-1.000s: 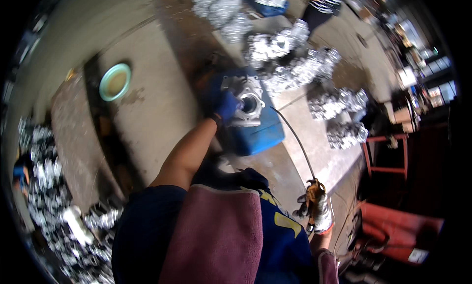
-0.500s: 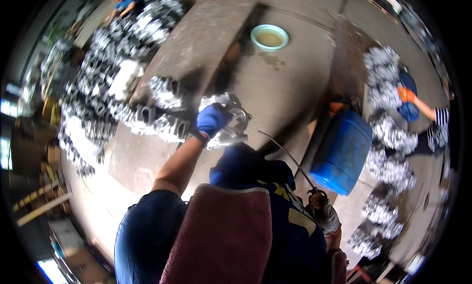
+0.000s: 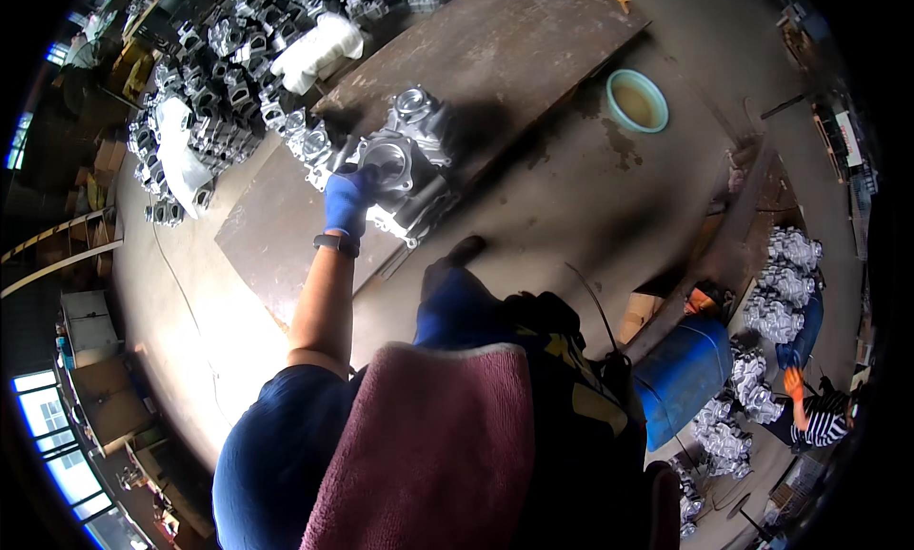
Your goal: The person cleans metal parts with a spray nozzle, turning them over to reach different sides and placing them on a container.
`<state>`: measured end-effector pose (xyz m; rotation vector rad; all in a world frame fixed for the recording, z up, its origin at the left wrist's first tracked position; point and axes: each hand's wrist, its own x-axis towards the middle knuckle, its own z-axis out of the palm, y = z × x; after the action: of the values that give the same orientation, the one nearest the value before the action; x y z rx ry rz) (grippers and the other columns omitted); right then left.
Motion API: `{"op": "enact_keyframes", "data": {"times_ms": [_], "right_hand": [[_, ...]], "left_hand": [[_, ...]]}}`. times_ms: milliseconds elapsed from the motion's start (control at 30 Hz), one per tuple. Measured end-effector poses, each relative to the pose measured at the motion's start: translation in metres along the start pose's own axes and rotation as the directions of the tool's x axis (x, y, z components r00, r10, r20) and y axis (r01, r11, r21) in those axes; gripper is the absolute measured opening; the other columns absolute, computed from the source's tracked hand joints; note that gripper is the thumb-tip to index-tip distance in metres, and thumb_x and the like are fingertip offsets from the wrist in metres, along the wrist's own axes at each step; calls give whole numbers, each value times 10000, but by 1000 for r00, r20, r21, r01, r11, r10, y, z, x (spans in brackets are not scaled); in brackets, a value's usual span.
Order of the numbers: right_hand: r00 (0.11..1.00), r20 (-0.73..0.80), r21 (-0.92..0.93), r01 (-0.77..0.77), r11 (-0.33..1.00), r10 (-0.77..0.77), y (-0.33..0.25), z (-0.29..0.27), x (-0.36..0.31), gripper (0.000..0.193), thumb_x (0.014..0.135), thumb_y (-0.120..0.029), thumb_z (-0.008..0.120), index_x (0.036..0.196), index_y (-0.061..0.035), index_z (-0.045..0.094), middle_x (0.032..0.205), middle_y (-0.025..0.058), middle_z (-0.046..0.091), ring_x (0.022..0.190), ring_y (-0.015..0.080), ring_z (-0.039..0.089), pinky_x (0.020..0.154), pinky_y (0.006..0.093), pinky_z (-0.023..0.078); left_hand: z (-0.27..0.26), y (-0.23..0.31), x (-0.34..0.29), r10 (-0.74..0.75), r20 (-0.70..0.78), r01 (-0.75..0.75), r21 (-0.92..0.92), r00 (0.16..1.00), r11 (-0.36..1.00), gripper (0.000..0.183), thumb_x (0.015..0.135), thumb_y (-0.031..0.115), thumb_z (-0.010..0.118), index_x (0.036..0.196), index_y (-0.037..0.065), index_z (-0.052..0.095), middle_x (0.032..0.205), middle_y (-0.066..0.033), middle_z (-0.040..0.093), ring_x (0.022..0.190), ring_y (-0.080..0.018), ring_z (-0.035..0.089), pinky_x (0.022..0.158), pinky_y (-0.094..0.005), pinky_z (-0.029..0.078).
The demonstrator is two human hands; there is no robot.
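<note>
My left hand (image 3: 349, 200), in a blue glove, grips the near left side of a silver metal casting (image 3: 416, 196) with a round bore on top. This casting is at the edge of a brown metal-topped bench (image 3: 276, 212). Right behind it stands a second casting (image 3: 419, 121), and more castings (image 3: 307, 142) sit to its left. Low on the right, my right hand (image 3: 617, 367) is closed around a thin curved rod (image 3: 595, 302) that points up and away. Deep shadow hides most of that hand's fingers.
Rows of castings (image 3: 228, 93) with white sheeting (image 3: 319, 53) fill the far left. A green basin (image 3: 637, 100) of murky liquid stands on the floor beyond the bench. A blue drum (image 3: 684, 374) lies at right, near a co-worker in orange gloves (image 3: 794, 382) beside more castings.
My left hand has carried the casting leftward and away, over to the bench beside the others. My view has turned toward the bench. The rod stays in my right hand.
</note>
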<state>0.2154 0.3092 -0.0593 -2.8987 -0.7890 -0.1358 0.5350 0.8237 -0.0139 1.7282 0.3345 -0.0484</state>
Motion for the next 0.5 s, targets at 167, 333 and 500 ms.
{"op": "enact_keyframes", "data": {"times_ms": [167, 333, 500], "right_hand": [[976, 166, 132, -162, 978, 139, 10, 41, 79, 343, 868, -356, 609, 989, -35, 591, 934, 95, 625, 949, 225, 595, 820, 348, 443], [872, 353, 221, -430, 876, 339, 19, 76, 122, 347, 810, -333, 654, 973, -33, 593, 897, 121, 624, 913, 261, 601, 779, 371, 460], [795, 438, 236, -552, 800, 420, 34, 94, 148, 362, 753, -311, 699, 957, -30, 594, 861, 147, 623, 876, 297, 608, 739, 395, 477]], "left_hand": [[-33, -93, 42, -234, -33, 216, -276, 972, 937, 103, 812, 110, 687, 820, 16, 645, 698, -26, 607, 603, -105, 550, 522, -256, 416], [-24, -131, 62, -447, 0, 430, -273, 894, 860, 214, 796, 27, 631, 1004, -26, 623, 850, -86, 660, 714, -170, 626, 691, -299, 514], [-20, -145, 80, -515, -4, 485, -330, 857, 810, 196, 782, 45, 653, 969, -13, 642, 805, -58, 635, 682, -143, 579, 646, -285, 474]]}}
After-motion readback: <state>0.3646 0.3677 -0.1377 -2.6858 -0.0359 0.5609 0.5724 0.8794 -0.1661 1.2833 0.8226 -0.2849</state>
